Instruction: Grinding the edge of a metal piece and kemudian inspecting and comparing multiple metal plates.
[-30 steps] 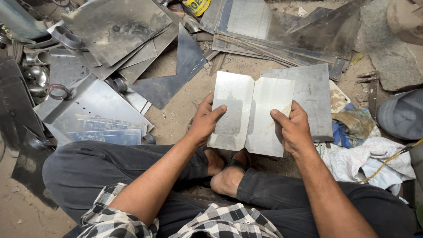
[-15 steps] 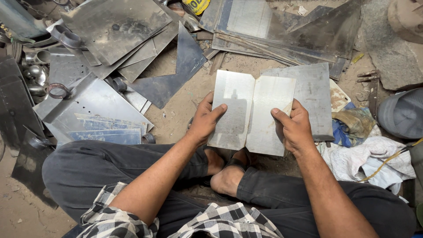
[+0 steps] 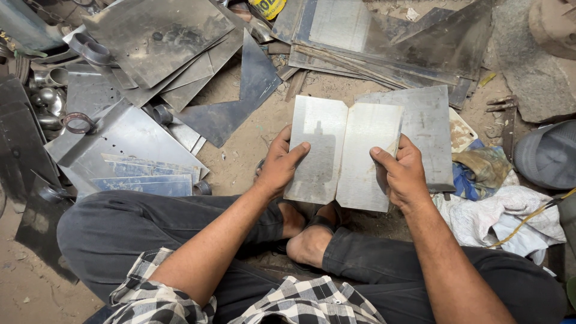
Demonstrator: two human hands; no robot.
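Folded sheet metal (image 3: 342,153), pale grey and creased down its middle like an open book, is held up over the person's crossed legs, near the centre of the view. Going from the left: a heap of dull, dusty metal offcuts (image 3: 150,36) covers the dirt floor (image 3: 240,162), with short pipe pieces (image 3: 51,75) and a rusty ring (image 3: 78,122) at its left edge. A flat plate with small punched holes (image 3: 120,141) lies beside them, and a thin bluish strip (image 3: 144,183) rests on its near edge. A dark triangular offcut (image 3: 240,96) points away from the person, just left of the held piece.

The left hand (image 3: 279,165) grips the left edge of the folded sheet, thumb laid across its face and fingers hidden behind. The right hand (image 3: 405,174) clasps the right edge the same way, thumb on the front. Behind the right half another flat grey sheet (image 3: 429,132) shows, partly covered by the held piece. Further back a stack of long sheets (image 3: 372,36) lies across the top of the view. To the right, crumpled rags (image 3: 498,210) in white, blue and brown lie on the floor, and a grey rounded object (image 3: 549,156) sits at the far right edge.
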